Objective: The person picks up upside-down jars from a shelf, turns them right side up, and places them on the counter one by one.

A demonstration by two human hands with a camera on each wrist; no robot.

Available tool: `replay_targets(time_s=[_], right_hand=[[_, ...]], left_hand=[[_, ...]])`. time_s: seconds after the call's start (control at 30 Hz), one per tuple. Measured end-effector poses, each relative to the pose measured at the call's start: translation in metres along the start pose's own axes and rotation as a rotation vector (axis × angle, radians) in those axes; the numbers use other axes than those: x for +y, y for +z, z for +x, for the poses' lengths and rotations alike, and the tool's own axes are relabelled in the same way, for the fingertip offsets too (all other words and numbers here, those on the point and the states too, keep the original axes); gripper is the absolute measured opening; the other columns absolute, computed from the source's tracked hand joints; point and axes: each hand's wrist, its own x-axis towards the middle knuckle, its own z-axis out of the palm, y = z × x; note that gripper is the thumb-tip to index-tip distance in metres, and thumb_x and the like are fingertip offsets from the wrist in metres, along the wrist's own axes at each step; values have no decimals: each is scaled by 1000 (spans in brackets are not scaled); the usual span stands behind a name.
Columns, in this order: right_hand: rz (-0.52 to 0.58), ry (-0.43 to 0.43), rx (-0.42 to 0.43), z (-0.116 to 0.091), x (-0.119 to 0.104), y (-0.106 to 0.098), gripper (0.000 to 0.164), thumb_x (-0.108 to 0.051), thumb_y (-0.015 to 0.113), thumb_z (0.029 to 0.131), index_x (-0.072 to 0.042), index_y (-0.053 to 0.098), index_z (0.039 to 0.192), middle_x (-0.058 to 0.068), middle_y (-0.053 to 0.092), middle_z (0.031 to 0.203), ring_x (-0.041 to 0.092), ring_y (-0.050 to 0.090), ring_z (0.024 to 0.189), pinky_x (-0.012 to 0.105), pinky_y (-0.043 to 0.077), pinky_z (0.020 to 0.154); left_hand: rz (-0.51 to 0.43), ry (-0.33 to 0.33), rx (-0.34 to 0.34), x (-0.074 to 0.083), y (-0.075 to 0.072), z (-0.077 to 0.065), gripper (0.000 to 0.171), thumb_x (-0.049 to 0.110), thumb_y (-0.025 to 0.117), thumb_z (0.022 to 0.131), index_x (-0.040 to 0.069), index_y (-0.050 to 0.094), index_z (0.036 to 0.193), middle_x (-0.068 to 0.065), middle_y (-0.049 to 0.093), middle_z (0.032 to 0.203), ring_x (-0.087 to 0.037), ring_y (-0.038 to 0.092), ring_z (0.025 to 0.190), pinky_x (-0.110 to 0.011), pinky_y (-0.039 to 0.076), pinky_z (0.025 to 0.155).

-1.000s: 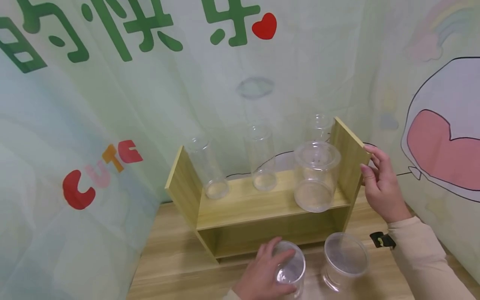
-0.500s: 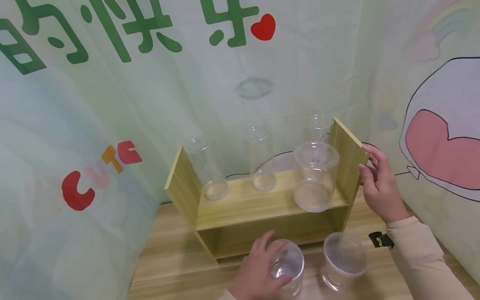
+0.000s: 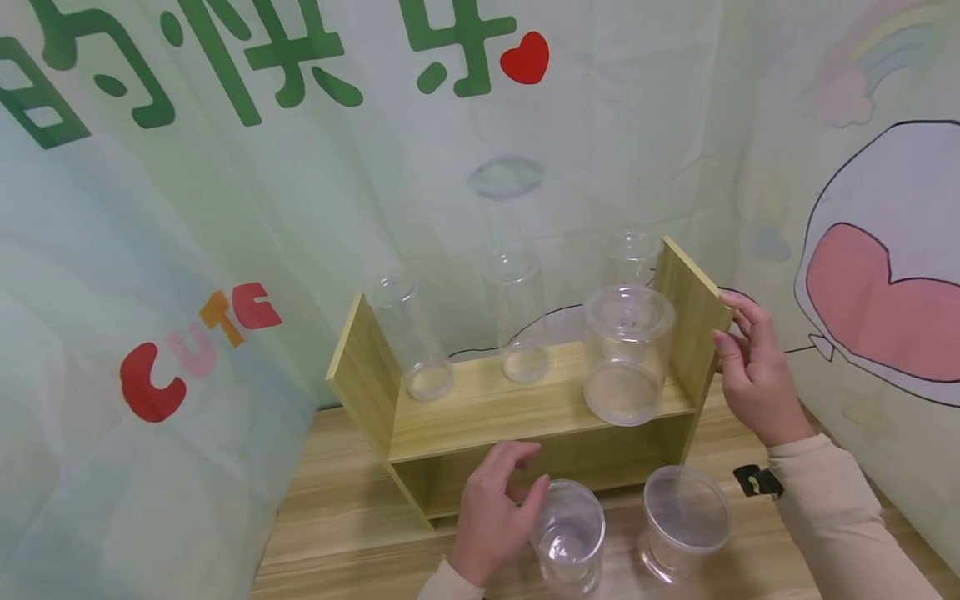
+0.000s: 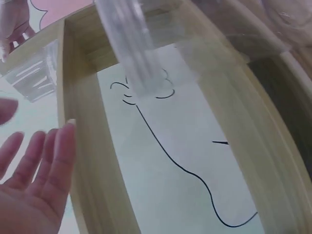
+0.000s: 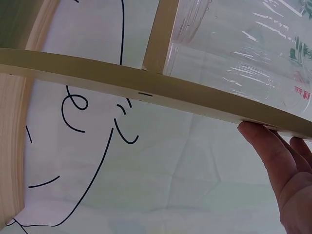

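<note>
My left hand (image 3: pixel 491 504) is in front of the wooden shelf (image 3: pixel 487 429), fingers loosely bent and nothing in them. Just right of it stands a clear plastic jar (image 3: pixel 572 542) on the table. Further right is another clear jar (image 3: pixel 678 533) with a frosted-looking top. My right hand (image 3: pixel 757 379) grips the front edge of the shelf's right side panel (image 3: pixel 693 317); the right wrist view shows fingers (image 5: pixel 270 151) against the wood. On the upper board stand a wide clear jar (image 3: pixel 626 392), two tall clear cylinders, left (image 3: pixel 408 325) and middle (image 3: pixel 517 308), and another partly hidden behind the jar.
The shelf's lower compartment (image 3: pixel 577 462) opens towards me. A wood-grain table (image 3: pixel 337 500) carries everything. Printed cloth (image 3: pixel 315 208) hangs behind and at both sides, close to the shelf's ends.
My left hand has lifted off the front clear jar and moved left, towards the shelf. The right hand keeps its place on the side panel.
</note>
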Motion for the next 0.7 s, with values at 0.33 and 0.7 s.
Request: replay_targets(time_s=[0.33,0.7], right_hand=[[11,20,-15,1,0,-2,50,7,39,101,-5,31,149,26,44,141,2,57,91,9,49,66],[20,-12,-7,0,1,0,50,10,40,100,-4,31,148,9,47,137,7,56,88,10,48,64]], left_hand=[[-99,49,107,10,12,21,32,-6,74,79,0,66,109,-10,63,108,-27,66,91,-22,57,63],[-183,-2,106,33,16,45,60,-10,76,77,2,53,131,-18,45,135,-39,62,96,-22,55,52]])
